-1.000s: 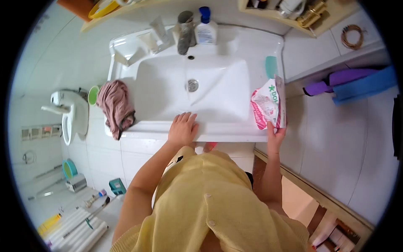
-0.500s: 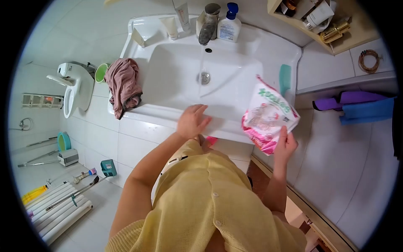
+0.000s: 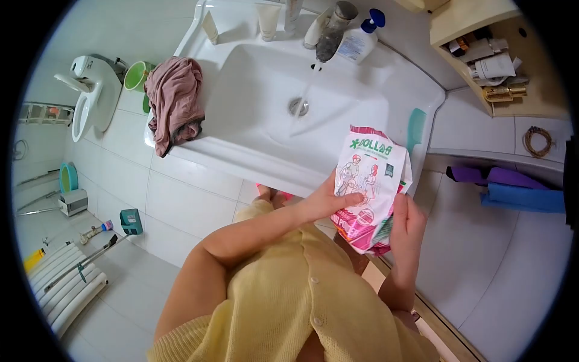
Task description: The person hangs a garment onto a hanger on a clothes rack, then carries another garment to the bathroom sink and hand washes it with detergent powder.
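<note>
A white and pink bag of washing powder (image 3: 369, 163), printed with green lettering and cartoon figures, is held upright over the near right rim of the white sink (image 3: 241, 90). My left hand (image 3: 329, 200) grips its left side, thumb across the front. At the bag's right edge, my right hand (image 3: 409, 218) is closed on it with bent fingers. Whether the bag's top is unsealed cannot be made out. A thin stream of water seems to fall from the dark tap (image 3: 330, 45) toward the drain (image 3: 298, 107). A crumpled mauve garment (image 3: 175, 102) lies over the sink's left edge.
A teal comb (image 3: 416, 128) rests on the sink's right ledge. Along the back stand a pump bottle (image 3: 360, 42) and several tubes (image 3: 268, 21). Upper right is a wooden shelf (image 3: 537, 90) with cosmetics. A green bucket (image 3: 137, 76) stands beyond the garment.
My left hand has moved from the sink's front rim to the right and taken hold of the bag. The bag has come nearer my body and turned more upright; the view has shifted.
</note>
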### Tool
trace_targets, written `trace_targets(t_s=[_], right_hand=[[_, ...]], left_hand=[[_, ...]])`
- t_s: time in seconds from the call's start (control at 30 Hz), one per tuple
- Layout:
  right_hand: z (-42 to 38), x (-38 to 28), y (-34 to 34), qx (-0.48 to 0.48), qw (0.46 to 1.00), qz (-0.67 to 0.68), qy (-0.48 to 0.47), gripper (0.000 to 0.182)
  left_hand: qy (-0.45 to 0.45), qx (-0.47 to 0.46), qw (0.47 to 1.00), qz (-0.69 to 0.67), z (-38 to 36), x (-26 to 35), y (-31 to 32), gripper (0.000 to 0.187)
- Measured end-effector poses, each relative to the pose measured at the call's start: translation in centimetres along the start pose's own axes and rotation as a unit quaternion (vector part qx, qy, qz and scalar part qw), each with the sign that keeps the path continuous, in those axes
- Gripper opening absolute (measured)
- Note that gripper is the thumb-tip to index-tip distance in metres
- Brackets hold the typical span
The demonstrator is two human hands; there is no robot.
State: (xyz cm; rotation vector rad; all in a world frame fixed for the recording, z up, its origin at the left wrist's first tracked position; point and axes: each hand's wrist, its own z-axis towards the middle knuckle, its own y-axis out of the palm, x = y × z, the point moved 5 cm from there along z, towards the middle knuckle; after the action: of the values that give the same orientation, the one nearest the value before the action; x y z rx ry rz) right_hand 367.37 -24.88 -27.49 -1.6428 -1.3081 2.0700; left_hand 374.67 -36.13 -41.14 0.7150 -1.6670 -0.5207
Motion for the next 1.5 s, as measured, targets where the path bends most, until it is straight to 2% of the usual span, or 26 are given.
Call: trace_targets(t_s=[0.07, 0.13, 0.17, 0.23, 0.33, 0.43, 0.57, 0.6, 0.73, 0.77, 0.9, 1.07, 1.17, 1.23, 1.27, 1.37, 1.4, 1.5], right_hand=[[0.9, -0.3, 0.6, 0.019, 0.999, 0.034, 0.013, 0.031], [1.1, 1.0, 1.8, -0.018, 1.0, -0.013, 0.019, 0.031], [1.9, 1.5, 2.3, -0.036, 0.999, -0.035, 0.016, 0.031], [1.7, 0.8, 2.6, -0.009, 1.0, 0.001, 0.02, 0.031], [2.7, 3.0, 3.0, -0.002, 0.998, 0.023, 0.06, 0.03], [2.0, 2.4, 2.6, 0.033, 0.999, -0.007, -0.002, 0.031], [2.1, 4.3, 2.5, -0.016, 0.996, -0.066, 0.06, 0.028], [2.0, 3.2, 2.5, 0.048, 0.998, -0.037, -0.008, 0.028], [1.9, 2.9, 1.6, 0.026, 0.998, 0.006, 0.058, 0.028], [2.2, 2.7, 1.5, 0.041, 0.998, 0.005, 0.047, 0.028], [0.8, 3.5, 1.1, 0.053, 0.997, -0.019, 0.051, 0.028], [0.0, 5.1, 0.9, 0.088, 0.996, 0.001, 0.032, 0.027], [-0.5, 3.6, 0.5, 0.131, 0.991, 0.01, 0.019, 0.026], [-0.6, 2.7, 0.2, 0.164, 0.986, -0.01, 0.023, 0.025], [0.0, 4.3, 0.7, 0.093, 0.993, -0.016, 0.072, 0.024], [0.8, 4.5, 1.8, 0.077, 0.996, -0.05, 0.016, 0.024], [0.7, 3.9, 1.7, 0.083, 0.996, -0.025, 0.018, 0.026], [0.8, 3.9, 1.8, 0.051, 0.996, -0.019, 0.069, 0.026]], left_hand=[[-0.033, 0.001, 0.999, -0.033, -0.2, 0.1, -0.5, 0.08], [-0.093, 0.016, 0.994, -0.063, 0.1, 0.1, -1.1, 0.079], [-0.054, 0.013, 0.998, -0.042, 0.6, 0.6, -1.3, 0.08], [0.009, 0.015, 1.0, -0.008, 0.0, 0.8, -1.4, 0.082], [-0.055, 0.034, 0.996, -0.064, 1.0, 0.6, -1.8, 0.087], [0.107, 0.024, 0.994, 0.019, 1.3, 1.2, -1.6, 0.092], [0.056, 0.057, 0.996, 0.036, 1.5, 0.1, -2.0, 0.087], [0.057, 0.05, 0.997, 0.034, 2.1, 0.9, -2.0, 0.084], [0.004, 0.05, 0.998, 0.025, 0.4, 0.8, -0.9, 0.073], [0.003, 0.052, 0.998, 0.032, 1.1, 1.4, -1.1, 0.071], [0.025, 0.038, 0.998, 0.036, 0.8, 2.9, -0.2, 0.074], [0.073, 0.078, 0.978, 0.182, 1.6, 1.1, -1.3, 0.078], [0.071, 0.08, 0.972, 0.211, 1.0, 2.3, -0.4, 0.079], [0.006, 0.083, 0.98, 0.183, 1.6, 2.4, -0.5, 0.077], [-0.032, 0.083, 0.982, 0.167, 1.2, 2.0, -0.4, 0.076], [0.019, 0.082, 0.991, 0.105, 1.2, 1.2, -0.7, 0.071], [0.043, 0.082, 0.992, 0.086, 0.8, 1.4, -0.5, 0.065], [-0.005, 0.088, 0.994, 0.068, 1.0, 0.5, -1.3, 0.064]])
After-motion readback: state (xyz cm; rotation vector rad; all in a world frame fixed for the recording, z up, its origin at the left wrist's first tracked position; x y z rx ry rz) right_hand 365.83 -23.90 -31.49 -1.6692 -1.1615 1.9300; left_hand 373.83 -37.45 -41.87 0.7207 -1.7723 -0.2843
